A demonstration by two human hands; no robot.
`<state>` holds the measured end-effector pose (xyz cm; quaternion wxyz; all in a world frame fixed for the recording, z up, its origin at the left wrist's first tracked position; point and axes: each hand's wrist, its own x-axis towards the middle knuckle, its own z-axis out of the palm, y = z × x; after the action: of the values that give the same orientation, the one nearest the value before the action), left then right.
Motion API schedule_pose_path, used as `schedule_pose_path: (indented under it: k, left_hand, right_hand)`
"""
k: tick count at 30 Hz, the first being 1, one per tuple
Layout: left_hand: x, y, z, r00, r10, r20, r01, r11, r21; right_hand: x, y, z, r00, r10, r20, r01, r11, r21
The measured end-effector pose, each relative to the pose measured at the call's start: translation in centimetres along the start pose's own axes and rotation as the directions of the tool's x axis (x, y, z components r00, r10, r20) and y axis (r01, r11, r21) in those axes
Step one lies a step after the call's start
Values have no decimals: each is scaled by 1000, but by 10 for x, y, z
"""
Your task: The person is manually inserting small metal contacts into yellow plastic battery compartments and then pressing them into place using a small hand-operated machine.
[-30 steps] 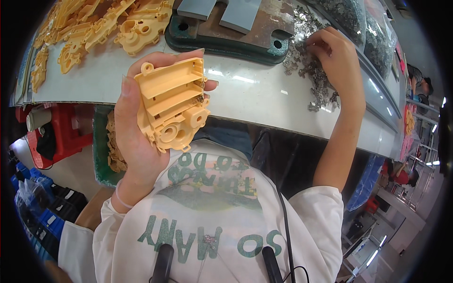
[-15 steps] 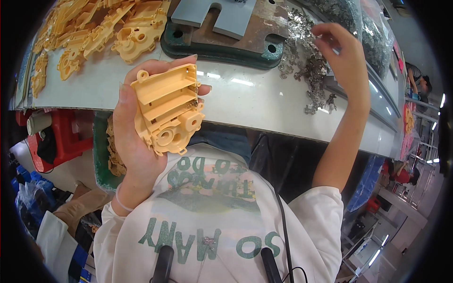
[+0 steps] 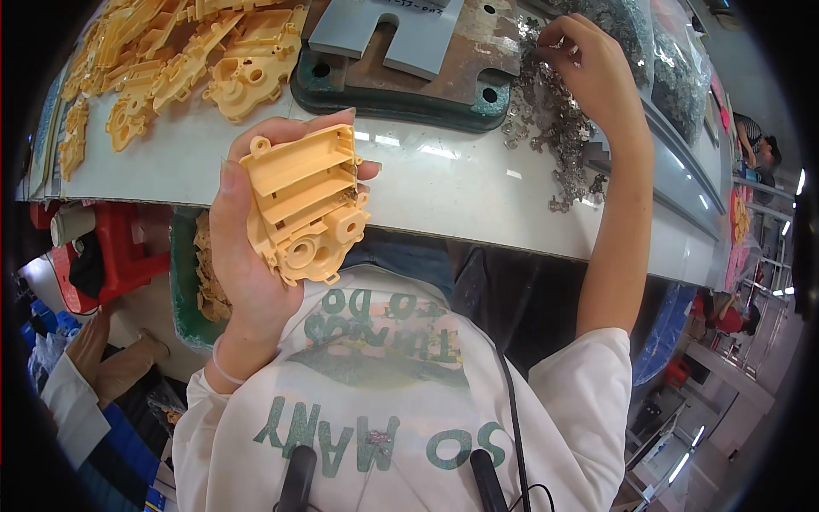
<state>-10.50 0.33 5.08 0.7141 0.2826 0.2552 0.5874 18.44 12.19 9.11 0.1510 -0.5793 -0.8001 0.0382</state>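
Observation:
My left hand (image 3: 247,222) is closed around a yellow moulded plastic housing (image 3: 311,192), held up in front of the table edge. The housing has long slots in its upper half and round bosses in its lower half. A small bit of metal shows at its right side. Over at the far right, my right hand (image 3: 589,68) hovers at a heap of small shiny metal clips (image 3: 559,128), thumb and forefinger drawn together. Whether a clip sits between those fingertips is too small to make out.
At the back middle stands a green-edged press base (image 3: 409,111) bearing a grey slotted plate (image 3: 418,43). Several more yellow housings (image 3: 247,77) are piled at the far left. Clear bags of metal parts (image 3: 674,77) lie beyond the heap. Below the table are a green bin (image 3: 192,316) and a red stool (image 3: 115,247).
My right hand has moved left and farther away, into the metal clips, its fingers closing together. The left hand and its housing have barely moved.

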Motion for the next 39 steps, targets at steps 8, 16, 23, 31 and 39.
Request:
schedule_pose_path:
  k: [8, 16, 23, 31, 39]
  left_hand:
    - [1, 1, 0, 999, -29, -26, 30, 998, 62]
    - [1, 1, -1, 1000, -19, -20, 20, 1000, 22]
    - [3, 0, -2, 1000, 1, 14, -1, 1000, -19]
    - [0, 7, -2, 998, -59, -28, 60, 998, 14]
    - [0, 3, 14, 992, -121, 48, 124, 989, -85]
  right_hand:
    - [3, 6, -10, 989, 104, 101, -113, 989, 94]
    - [16, -9, 5, 995, -68, -76, 61, 994, -89]
    - [15, -10, -3, 995, -5, -99, 7, 1000, 22]
    - [-18, -9, -14, 967, 225, -119, -77, 703, 707]
    - [-79, -99, -6, 977, 191, -94, 4, 425, 905]
